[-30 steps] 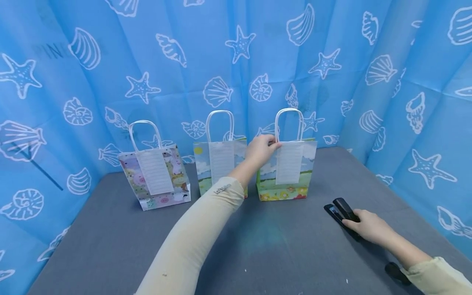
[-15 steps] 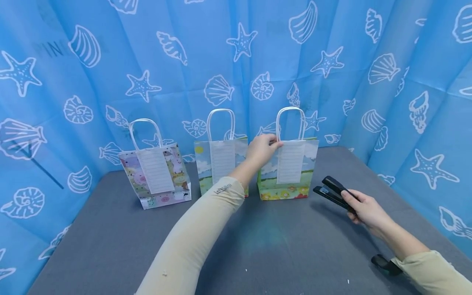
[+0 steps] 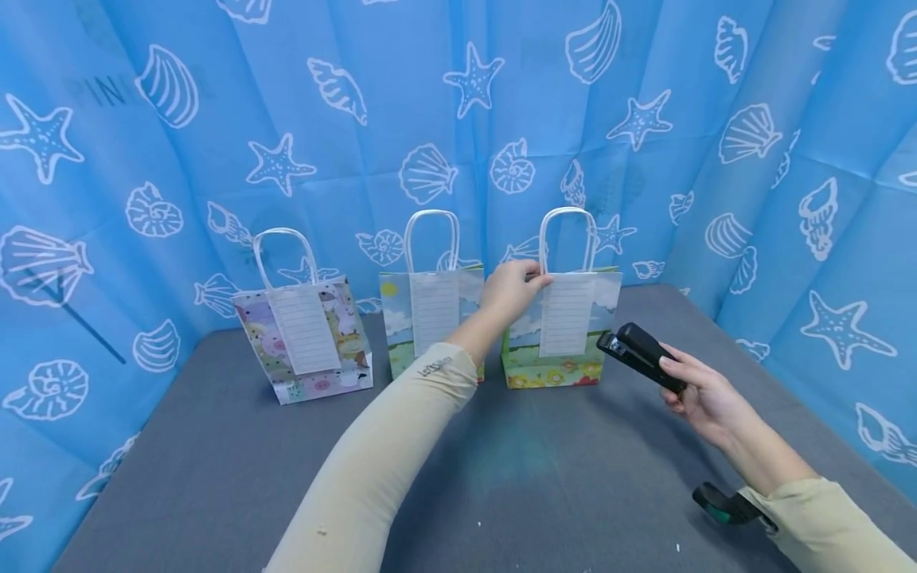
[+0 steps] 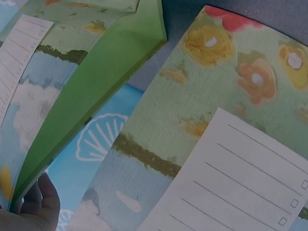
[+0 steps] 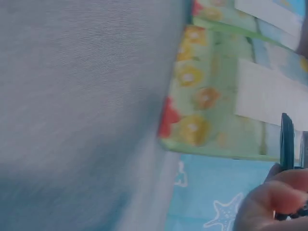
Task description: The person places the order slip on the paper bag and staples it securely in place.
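Observation:
A black stapler [image 3: 642, 356] is gripped in my right hand [image 3: 709, 402], held over the table with its nose close to the lower right side of the rightmost flowered paper gift bag [image 3: 523, 374]. My left hand [image 3: 507, 293] pinches that bag's top edge at the left, beside the white handles [image 3: 567, 239] and the corner of a lined checklist slip [image 3: 566, 314]. The slip hangs down the bag's front. In the right wrist view, the stapler [image 5: 287, 139] rises from the curled fingers and overlaps the bag [image 5: 216, 106].
A matching gift bag [image 3: 398, 318] with its own lined slip [image 3: 435, 310] stands in the middle, partly behind my left forearm. Farther left stands an animal-print bag [image 3: 351, 342] with another slip [image 3: 304, 326]. A blue shell-patterned curtain [image 3: 430, 95] hangs behind the grey table [image 3: 236, 477].
My right hand has lifted the stapler off the table and brought it leftward and up toward the rightmost bag. My left hand keeps its pinch at the bag's top edge.

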`<state>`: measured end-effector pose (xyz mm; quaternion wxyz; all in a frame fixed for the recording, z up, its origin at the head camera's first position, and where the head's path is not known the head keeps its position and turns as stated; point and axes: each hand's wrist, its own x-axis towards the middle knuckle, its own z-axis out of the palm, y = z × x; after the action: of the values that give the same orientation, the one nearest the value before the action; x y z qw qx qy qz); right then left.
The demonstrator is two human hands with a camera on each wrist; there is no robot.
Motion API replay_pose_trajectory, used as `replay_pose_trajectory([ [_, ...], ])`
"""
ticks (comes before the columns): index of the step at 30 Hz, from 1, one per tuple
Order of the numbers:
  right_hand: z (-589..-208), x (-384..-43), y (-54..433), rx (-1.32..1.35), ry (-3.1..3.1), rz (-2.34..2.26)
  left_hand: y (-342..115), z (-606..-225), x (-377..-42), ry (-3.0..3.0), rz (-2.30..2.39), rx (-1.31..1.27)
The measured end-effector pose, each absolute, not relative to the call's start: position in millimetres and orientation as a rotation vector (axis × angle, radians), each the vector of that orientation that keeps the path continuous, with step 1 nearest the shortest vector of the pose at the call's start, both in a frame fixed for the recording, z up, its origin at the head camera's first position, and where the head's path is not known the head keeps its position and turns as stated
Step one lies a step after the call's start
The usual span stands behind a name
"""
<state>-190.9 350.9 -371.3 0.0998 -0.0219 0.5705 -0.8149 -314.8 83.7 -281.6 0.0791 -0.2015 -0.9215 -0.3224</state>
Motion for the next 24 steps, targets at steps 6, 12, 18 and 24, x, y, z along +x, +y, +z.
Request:
replay_pose_trajectory([
  [6, -363.1, -196.5, 341.9, -0.073, 1.501, -2.579, 83.3, -281.7, -314.9, -2.751, -0.959, -0.605],
  [12, -355.9, -201.9, 330.7, -0.010, 1.174, -2.731, 83.5, -281.9, -314.1, -2.750, -0.969, -0.597],
  [18, -348.6, -205.2, 322.3, -0.055, 0.933, -2.841, 83.7, -282.0, -313.3, -2.744, -0.974, -0.613],
  [24, -345.7, -208.6, 315.8, -0.178, 0.826, -2.837, 83.1, -282.0, -312.4, -2.737, -0.992, -0.599],
])
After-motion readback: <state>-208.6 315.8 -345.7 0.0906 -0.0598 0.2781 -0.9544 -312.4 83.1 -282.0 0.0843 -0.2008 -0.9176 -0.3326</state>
